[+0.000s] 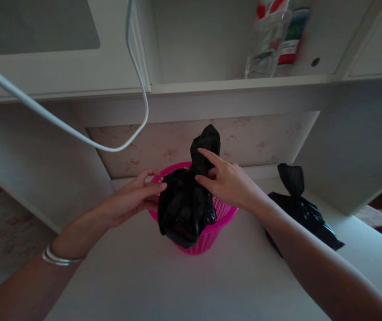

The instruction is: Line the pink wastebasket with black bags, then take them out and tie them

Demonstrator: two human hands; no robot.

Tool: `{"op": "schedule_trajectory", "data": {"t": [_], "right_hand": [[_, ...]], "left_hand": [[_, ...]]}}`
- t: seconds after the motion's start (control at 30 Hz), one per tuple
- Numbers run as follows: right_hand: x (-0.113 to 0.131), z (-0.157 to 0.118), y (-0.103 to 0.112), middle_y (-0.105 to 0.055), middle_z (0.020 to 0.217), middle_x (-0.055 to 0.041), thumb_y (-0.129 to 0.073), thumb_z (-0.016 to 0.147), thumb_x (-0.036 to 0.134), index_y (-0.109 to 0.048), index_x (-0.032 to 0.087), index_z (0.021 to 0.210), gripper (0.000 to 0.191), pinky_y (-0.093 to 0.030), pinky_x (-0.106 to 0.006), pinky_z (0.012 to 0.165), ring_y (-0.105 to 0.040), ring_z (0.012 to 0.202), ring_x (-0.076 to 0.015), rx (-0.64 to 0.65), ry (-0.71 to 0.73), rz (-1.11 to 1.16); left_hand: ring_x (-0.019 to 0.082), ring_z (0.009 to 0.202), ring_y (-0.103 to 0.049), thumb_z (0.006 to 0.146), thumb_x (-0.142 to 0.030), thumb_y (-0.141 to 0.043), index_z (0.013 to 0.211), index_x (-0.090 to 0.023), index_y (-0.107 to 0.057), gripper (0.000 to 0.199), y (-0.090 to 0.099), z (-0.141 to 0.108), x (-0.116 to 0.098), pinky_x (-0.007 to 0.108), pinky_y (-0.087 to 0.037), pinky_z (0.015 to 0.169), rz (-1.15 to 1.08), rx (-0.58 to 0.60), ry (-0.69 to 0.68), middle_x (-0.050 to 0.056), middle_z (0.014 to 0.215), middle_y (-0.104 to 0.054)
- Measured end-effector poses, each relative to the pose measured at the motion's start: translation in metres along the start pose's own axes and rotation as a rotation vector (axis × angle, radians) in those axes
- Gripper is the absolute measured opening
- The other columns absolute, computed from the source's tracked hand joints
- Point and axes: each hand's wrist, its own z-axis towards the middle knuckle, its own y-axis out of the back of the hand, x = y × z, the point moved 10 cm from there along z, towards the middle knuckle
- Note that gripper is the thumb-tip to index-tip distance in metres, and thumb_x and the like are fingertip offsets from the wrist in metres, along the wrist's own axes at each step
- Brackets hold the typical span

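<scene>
A black plastic bag (186,205) with a bunched, upright top sits in a bright pink plastic basket (195,247), bulging over its front rim. My left hand (137,196) is at the basket's left rim, fingers apart, with the thumb against the bag's side. Across from it, my right hand (229,180) touches the gathered top of the bag; its index finger and thumb are spread, and the other fingers are curled and partly hidden. A second black plastic bag (306,214), tied at its neck, lies to the right, partly behind my right forearm.
The basket stands on a white surface (137,281) before a flower-patterned wall (164,147). Overhead, an open white shelf (204,82) holds a clear plastic container (264,49) and a green-and-red pack (293,40). A white cable (67,129) hangs at the left; side panels flank the space.
</scene>
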Motion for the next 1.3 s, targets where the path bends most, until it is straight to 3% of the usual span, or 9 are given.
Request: {"op": "schedule_trajectory", "data": {"t": [0.13, 0.23, 0.37, 0.47, 0.53, 0.7, 0.83, 1.03, 1.3], "right_hand": [[-0.009, -0.007, -0.012, -0.074, 0.086, 0.0015, -0.065, 0.078, 0.020, -0.055, 0.031, 0.149, 0.073, -0.053, -0.033, 0.075, -0.068, 0.079, -0.0202, 0.070, 0.040, 0.596], [-0.014, -0.015, -0.014, -0.075, 0.089, 0.0007, -0.067, 0.067, 0.020, -0.074, 0.026, 0.116, 0.050, -0.053, -0.029, 0.070, -0.067, 0.079, -0.0180, 0.098, -0.035, 0.896], [-0.018, -0.026, -0.023, -0.075, 0.084, -0.0036, -0.067, 0.068, 0.027, -0.078, 0.022, 0.098, 0.032, -0.055, -0.033, 0.061, -0.068, 0.069, -0.0196, 0.161, -0.154, 1.010], [-0.027, -0.029, -0.022, -0.076, 0.084, -0.0046, -0.075, 0.074, 0.035, -0.079, 0.021, 0.101, 0.031, -0.058, -0.033, 0.062, -0.071, 0.070, -0.0203, 0.103, -0.197, 1.023], [-0.041, -0.033, -0.018, -0.078, 0.087, -0.0049, -0.082, 0.073, 0.038, -0.080, 0.021, 0.104, 0.035, -0.060, -0.031, 0.062, -0.072, 0.070, -0.0184, 0.025, -0.259, 1.070], [-0.089, -0.063, -0.010, -0.074, 0.072, -0.0011, -0.092, 0.068, 0.037, -0.078, 0.021, 0.123, 0.059, -0.039, -0.020, 0.037, -0.054, 0.044, -0.0087, -0.129, -0.449, 1.054], [-0.118, -0.095, -0.011, -0.073, 0.076, -0.0016, -0.092, 0.063, 0.032, -0.069, 0.023, 0.140, 0.080, -0.032, -0.021, 0.036, -0.047, 0.046, -0.0082, -0.199, -0.508, 1.061], [-0.138, -0.115, -0.028, -0.065, 0.070, 0.0038, -0.090, 0.065, 0.029, -0.037, 0.025, 0.164, 0.113, -0.030, -0.020, 0.039, -0.040, 0.044, -0.0066, -0.153, -0.484, 1.018], [-0.162, -0.107, -0.054, -0.063, 0.073, 0.0061, -0.085, 0.070, 0.023, -0.021, 0.024, 0.169, 0.118, -0.037, -0.023, 0.044, -0.047, 0.050, -0.0100, -0.048, -0.430, 0.998]], "left_hand": [[0.017, 0.073, -0.074, 0.083, -0.048, -0.086, 0.110, -0.024, -0.058, 0.046, -0.009, 0.000, 0.008, 0.026, -0.060, 0.065, 0.000, 0.036, 0.045, 0.003, 0.088, -0.076], [0.018, 0.073, -0.075, 0.086, -0.056, -0.080, 0.112, -0.028, -0.057, 0.044, -0.007, 0.005, 0.004, 0.027, -0.060, 0.062, -0.095, 0.006, 0.020, 0.002, 0.096, -0.077], [0.015, 0.079, -0.075, 0.082, -0.034, -0.088, 0.132, -0.034, -0.057, 0.058, -0.009, 0.012, -0.001, 0.023, -0.059, 0.064, -0.138, -0.036, -0.005, 0.001, 0.113, -0.078], [0.018, 0.106, -0.075, 0.073, -0.005, -0.085, 0.133, -0.032, -0.065, 0.069, -0.008, 0.013, -0.007, 0.023, -0.062, 0.080, -0.125, -0.032, -0.058, 0.003, 0.140, -0.071], [0.021, 0.115, -0.073, 0.070, 0.000, -0.080, 0.126, -0.029, -0.073, 0.063, 0.001, 0.012, -0.011, 0.023, -0.062, 0.083, -0.143, -0.054, -0.103, 0.002, 0.146, -0.068], [0.021, 0.094, -0.077, 0.073, -0.006, -0.078, 0.115, -0.024, -0.082, 0.046, 0.041, -0.002, 0.012, 0.027, -0.062, 0.078, -0.122, -0.182, 0.001, 0.006, 0.112, -0.083], [0.024, 0.091, -0.074, 0.076, -0.019, -0.084, 0.126, -0.021, -0.078, 0.050, 0.054, -0.017, 0.036, 0.029, -0.059, 0.072, -0.015, -0.165, 0.020, 0.009, 0.102, -0.082], [0.026, 0.097, -0.070, 0.065, -0.025, -0.094, 0.148, -0.028, -0.061, 0.088, 0.060, -0.040, 0.058, 0.029, -0.053, 0.070, 0.017, -0.239, 0.019, 0.005, 0.101, -0.077], [0.026, 0.096, -0.064, 0.058, -0.016, -0.085, 0.158, -0.027, -0.046, 0.108, 0.058, -0.049, 0.071, 0.030, -0.045, 0.069, 0.043, -0.330, 0.098, 0.003, 0.098, -0.074]]}}
